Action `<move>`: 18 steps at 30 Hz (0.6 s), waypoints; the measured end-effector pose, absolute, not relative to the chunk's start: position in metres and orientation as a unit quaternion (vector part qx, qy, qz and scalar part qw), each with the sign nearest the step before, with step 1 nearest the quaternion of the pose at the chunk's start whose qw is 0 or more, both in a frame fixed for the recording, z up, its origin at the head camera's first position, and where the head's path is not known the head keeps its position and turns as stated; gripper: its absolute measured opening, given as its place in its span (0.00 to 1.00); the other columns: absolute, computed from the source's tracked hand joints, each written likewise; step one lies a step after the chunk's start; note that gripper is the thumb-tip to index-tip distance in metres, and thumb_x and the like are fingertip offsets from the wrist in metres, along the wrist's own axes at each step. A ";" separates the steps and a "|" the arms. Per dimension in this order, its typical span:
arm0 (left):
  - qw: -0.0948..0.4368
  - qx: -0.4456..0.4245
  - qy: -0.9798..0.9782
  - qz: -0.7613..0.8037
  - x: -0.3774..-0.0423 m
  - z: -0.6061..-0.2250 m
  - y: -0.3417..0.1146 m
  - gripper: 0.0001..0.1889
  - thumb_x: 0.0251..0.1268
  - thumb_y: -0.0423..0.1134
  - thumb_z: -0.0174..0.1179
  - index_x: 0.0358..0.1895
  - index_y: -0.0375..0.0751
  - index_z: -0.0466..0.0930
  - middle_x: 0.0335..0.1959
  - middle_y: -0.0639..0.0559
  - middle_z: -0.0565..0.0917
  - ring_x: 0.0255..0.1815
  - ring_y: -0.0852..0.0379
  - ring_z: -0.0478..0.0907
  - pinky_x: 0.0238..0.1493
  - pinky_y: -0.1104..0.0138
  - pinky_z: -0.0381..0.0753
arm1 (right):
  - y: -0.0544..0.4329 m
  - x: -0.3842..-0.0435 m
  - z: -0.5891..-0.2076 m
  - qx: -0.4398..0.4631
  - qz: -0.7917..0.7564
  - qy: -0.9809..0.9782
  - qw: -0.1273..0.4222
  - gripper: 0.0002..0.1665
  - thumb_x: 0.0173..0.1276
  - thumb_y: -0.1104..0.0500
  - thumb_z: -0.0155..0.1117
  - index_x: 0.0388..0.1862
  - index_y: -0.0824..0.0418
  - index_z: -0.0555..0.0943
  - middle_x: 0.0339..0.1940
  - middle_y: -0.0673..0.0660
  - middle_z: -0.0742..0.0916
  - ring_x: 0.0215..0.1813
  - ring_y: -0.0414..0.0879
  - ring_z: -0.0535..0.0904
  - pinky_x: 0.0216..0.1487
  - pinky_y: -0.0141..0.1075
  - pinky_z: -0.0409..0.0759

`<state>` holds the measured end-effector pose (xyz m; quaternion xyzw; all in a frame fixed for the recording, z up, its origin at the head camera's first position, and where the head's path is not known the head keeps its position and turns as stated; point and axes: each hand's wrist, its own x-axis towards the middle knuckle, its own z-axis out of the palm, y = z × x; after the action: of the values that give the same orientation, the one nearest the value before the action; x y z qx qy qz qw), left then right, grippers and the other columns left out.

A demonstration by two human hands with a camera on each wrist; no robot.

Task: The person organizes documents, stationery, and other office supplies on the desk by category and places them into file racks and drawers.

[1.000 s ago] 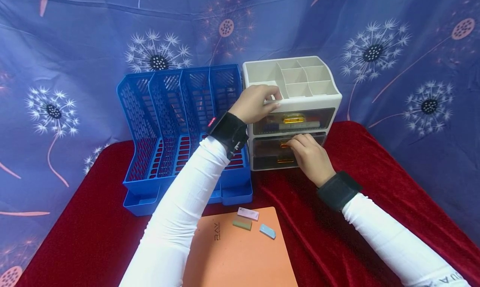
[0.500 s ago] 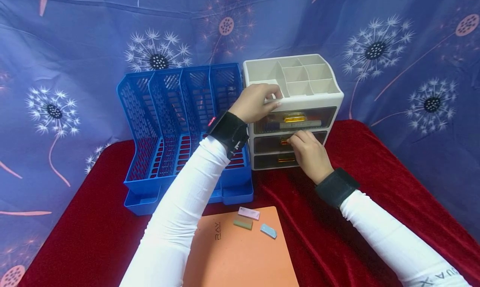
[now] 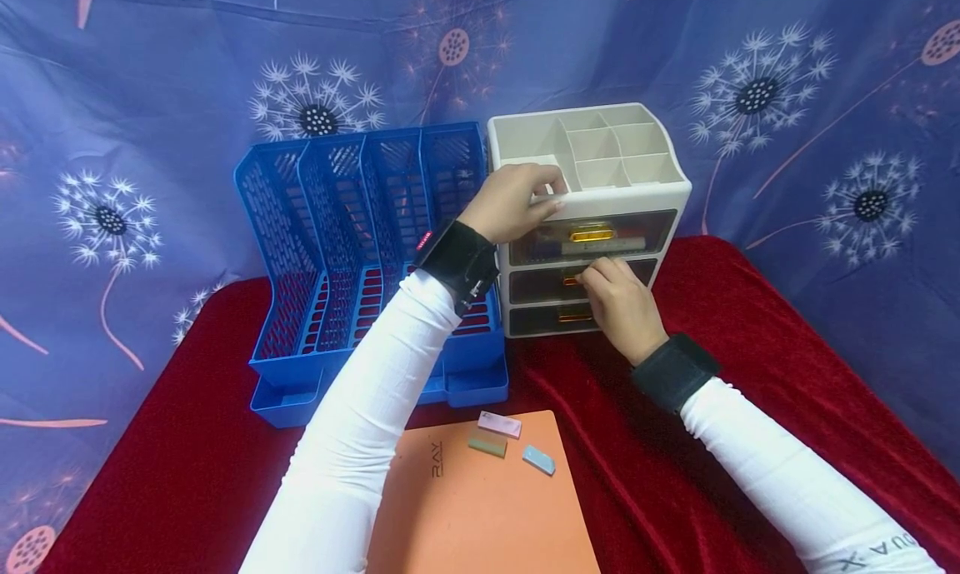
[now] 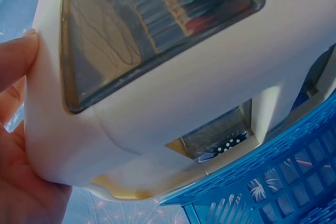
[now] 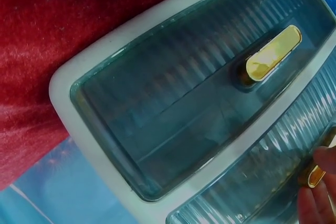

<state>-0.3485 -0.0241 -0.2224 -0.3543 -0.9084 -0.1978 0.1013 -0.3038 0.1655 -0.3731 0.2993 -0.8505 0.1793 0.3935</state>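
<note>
A: What's changed on the white drawer organizer (image 3: 628, 199)?

B: Middle drawer (image 3: 534, 287). A second ago it stuck out slightly; now its front looks flush, between the top drawer (image 3: 648, 232) and bottom drawer (image 3: 532, 319).

A: Hands?

B: Right hand (image 3: 624, 309) nearly closed, pinching the middle drawer's gold handle (image 3: 571, 281). Left hand (image 3: 517, 201) curled over the organizer's top rim near front left, same spot as before.

A: Meaning?

B: I'd call the push-in done, left bracing the body. Pink block (image 3: 498, 424) hasn't left the orange board (image 3: 487, 524).
</note>
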 end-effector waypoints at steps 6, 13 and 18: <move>0.101 -0.356 -0.907 -0.200 -0.348 -0.222 -0.023 0.09 0.67 0.42 0.57 0.44 0.42 0.81 0.40 0.48 0.83 0.43 0.55 0.77 0.47 0.63 0.71 | 0.167 -0.304 -0.373 0.307 0.186 -0.843 0.401 0.08 0.55 0.76 0.61 0.31 0.67 0.77 0.32 0.60 0.79 0.37 0.56 0.73 0.38 0.44 0.74; 0.100 -0.356 -0.907 -0.202 -0.349 -0.222 -0.023 0.09 0.67 0.42 0.57 0.44 0.42 0.80 0.40 0.49 0.83 0.43 0.55 0.77 0.48 0.63 0.71 | 0.172 -0.302 -0.375 0.314 0.190 -0.846 0.387 0.14 0.53 0.74 0.66 0.40 0.68 0.80 0.39 0.62 0.81 0.44 0.57 0.74 0.44 0.45 0.74; 0.097 -0.353 -0.908 -0.202 -0.348 -0.222 -0.023 0.09 0.67 0.42 0.57 0.44 0.42 0.80 0.40 0.48 0.83 0.43 0.55 0.77 0.48 0.63 0.71 | 0.171 -0.293 -0.380 0.340 0.183 -0.839 0.382 0.21 0.50 0.73 0.70 0.45 0.68 0.79 0.45 0.64 0.80 0.47 0.58 0.75 0.46 0.48 0.76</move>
<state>-0.3485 -0.0233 -0.2224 -0.3531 -0.9084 -0.2019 0.0966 -0.2929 0.1713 -0.3800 0.3401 -0.8394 0.1835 0.3821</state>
